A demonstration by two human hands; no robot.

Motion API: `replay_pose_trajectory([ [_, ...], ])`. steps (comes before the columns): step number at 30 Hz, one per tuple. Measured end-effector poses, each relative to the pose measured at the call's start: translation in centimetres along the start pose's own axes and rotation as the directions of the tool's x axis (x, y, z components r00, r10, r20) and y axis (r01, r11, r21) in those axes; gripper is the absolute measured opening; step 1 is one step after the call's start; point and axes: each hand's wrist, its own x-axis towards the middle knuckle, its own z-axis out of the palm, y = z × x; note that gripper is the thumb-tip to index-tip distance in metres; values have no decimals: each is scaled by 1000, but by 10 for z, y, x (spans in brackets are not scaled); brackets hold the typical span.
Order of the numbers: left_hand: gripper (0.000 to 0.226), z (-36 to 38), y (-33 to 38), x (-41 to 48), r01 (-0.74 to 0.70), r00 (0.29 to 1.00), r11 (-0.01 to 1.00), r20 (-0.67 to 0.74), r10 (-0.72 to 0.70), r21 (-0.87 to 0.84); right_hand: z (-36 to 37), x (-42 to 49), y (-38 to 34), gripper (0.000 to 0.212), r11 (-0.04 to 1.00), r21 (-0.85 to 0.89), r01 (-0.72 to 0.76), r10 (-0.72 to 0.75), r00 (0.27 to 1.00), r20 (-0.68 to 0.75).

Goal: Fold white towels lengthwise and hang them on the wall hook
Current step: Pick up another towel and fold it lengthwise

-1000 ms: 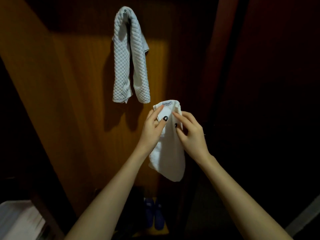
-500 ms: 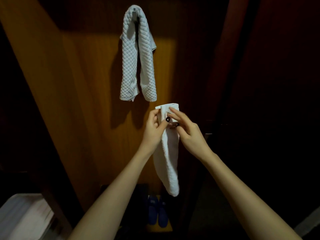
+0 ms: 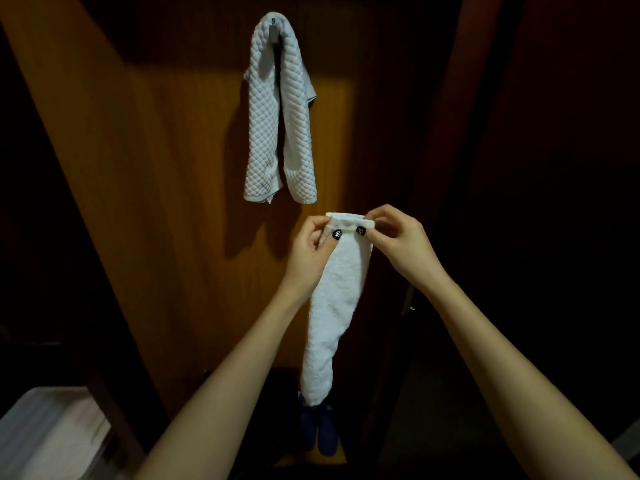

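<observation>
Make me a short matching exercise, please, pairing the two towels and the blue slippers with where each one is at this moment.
Things:
1. quilted towel
2. plain white towel
3. blue slippers

Places:
A. lowest in the view, beneath everything else listed
B. pinched at its top edge by the left hand and the right hand, hanging down
C. draped over the wall hook

Pairs: 1-C, 2-B, 3-A.

Your left hand [image 3: 308, 251] and right hand [image 3: 398, 237] hold the top corners of the hanging towel [image 3: 336, 296], before the wall panel [image 3: 173, 202]. Above it, slightly left, a second towel [image 3: 266, 116] drapes over the hook [image 3: 273, 24]. Slippers [image 3: 320, 431] lie below its lower end.
</observation>
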Motion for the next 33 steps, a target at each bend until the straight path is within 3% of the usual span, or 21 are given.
replay_pose_trajectory([
  [3, 19, -3, 4, 1, -22, 1000, 1000, 8, 22, -7, -6, 8, -4, 7, 996, -79, 42, -38, 998, 53],
  [8, 56, -4, 19, -2, -180, 972, 984, 150, 178, -2, -9, 16, -9, 12, 995, -4, 100, -100, 995, 10],
  [11, 38, -5, 18, -1, -222, 958, 966, 215, 191, 130, -9, 21, -10, 21, 992, 32, 121, -119, 991, -67],
  [14, 31, -1, 20, 0, -179, 978, 970, 134, 158, 167, -7, 23, -11, 34, 991, 100, 87, -76, 991, -111],
  [18, 40, 0, 32, 12, -168, 985, 973, 65, 160, 155, 0, 1, -1, 50, 991, 107, 77, -74, 997, -30],
  [22, 53, 1, 45, 31, -165, 985, 967, 90, 150, 194, 13, -26, 18, 62, 995, 96, -12, 8, 999, 42],
  [27, 81, 6, 59, 48, -203, 968, 929, 204, 144, 310, 18, -35, 22, 65, 961, 258, -100, 100, 995, 12],
  [30, 91, 7, 64, 58, -192, 975, 894, 179, 129, 404, 11, -40, 16, 69, 975, 196, -101, 93, 994, 51],
  [33, 92, 12, 67, 64, -169, 985, 889, 50, 164, 425, 10, -46, 15, 79, 986, 112, -123, 112, 989, 99],
])
